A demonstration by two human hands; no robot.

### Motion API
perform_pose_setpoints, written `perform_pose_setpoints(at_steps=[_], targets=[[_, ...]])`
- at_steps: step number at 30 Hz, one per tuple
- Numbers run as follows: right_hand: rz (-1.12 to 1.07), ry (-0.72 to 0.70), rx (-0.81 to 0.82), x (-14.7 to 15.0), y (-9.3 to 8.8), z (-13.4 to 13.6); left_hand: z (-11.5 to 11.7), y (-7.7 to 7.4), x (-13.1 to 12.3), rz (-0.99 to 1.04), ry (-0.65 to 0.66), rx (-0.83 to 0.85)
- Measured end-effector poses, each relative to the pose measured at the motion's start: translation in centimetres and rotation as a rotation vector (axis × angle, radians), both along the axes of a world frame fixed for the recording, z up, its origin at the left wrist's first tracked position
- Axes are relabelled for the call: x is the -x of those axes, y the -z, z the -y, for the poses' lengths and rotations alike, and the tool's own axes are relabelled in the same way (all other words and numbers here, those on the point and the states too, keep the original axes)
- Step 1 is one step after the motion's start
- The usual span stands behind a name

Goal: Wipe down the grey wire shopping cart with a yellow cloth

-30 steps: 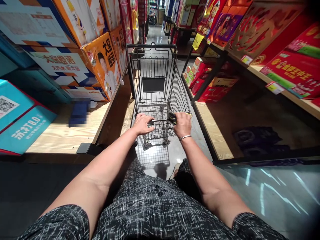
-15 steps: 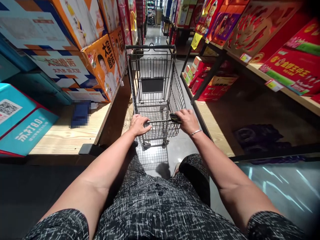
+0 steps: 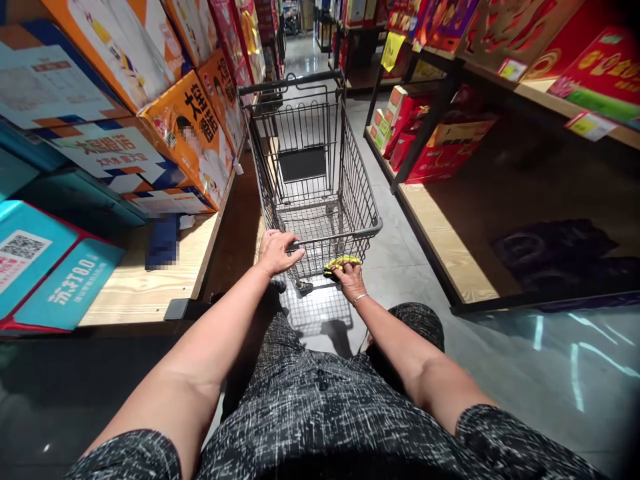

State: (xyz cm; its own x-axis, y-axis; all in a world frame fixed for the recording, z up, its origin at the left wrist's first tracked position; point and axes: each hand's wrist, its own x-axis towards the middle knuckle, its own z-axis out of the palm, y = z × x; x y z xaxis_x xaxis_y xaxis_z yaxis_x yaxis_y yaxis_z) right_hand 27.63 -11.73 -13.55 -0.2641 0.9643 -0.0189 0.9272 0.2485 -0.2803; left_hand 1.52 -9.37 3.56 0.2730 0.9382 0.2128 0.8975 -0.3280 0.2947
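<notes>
A dark wire shopping cart [image 3: 361,180] stands in front of me, its basket showing nothing inside. My left hand [image 3: 279,253] is closed over the left end of its near top rim, thumb pointing right. Lower than the rim, close outside the basket's near wire side, my right hand [image 3: 352,280] grips a small yellow and black cloth-like item [image 3: 343,263]. The fingers partly hide that item, so its exact kind is unclear. A thin bracelet circles the right wrist.
Left, a wooden shelf [image 3: 193,267] bears stacked orange boxes [image 3: 187,133] and a turquoise box [image 3: 65,280]. Along the right, a black-framed shelf [image 3: 425,127] holds red boxes [image 3: 445,157]. The tiled aisle floor [image 3: 400,220] runs ahead between shelves.
My right hand has left the cart's near rim and moved down and slightly left, with the yellow and black item. My left hand stays on the rim. The view has shifted slightly.
</notes>
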Motion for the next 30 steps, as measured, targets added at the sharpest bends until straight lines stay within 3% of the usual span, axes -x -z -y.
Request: perform_pose_setpoints(at_steps=[4, 7, 11, 15, 18, 25, 27, 30], targets=[[-0.051, -0.013, 0.071, -0.7, 2.4, 0.5, -0.1, -0.1, -0.3, -0.006, 0.011, 0.012], [-0.091, -0.037, 0.045, -1.5, 2.2, 0.1, -0.2, -0.3, -0.6, 0.0, 0.014, 0.018], [-0.154, 0.007, -0.057, -3.8, -0.9, -1.7, -0.2, -0.5, -0.8, 0.005, 0.007, 0.039], [-0.318, 0.23, -0.455, -6.8, -5.9, -3.9, -0.1, -0.4, -0.8, 0.009, -0.008, 0.033], [-0.353, 0.305, -0.611, -7.4, -7.5, -4.3, -0.1, -0.4, -0.9, 0.013, -0.016, 0.034], [-0.172, 0.24, -0.198, -5.3, -2.5, -0.9, -0.2, -0.6, -1.0, 0.025, -0.01, 0.053], [-0.176, 0.188, -0.189, -5.6, -3.3, -0.7, -0.2, -0.6, -0.9, 0.026, -0.008, 0.061], [-0.223, 0.103, -0.299, -6.7, -8.0, -1.3, -0.1, -0.7, -0.7, 0.024, -0.005, 0.064]])
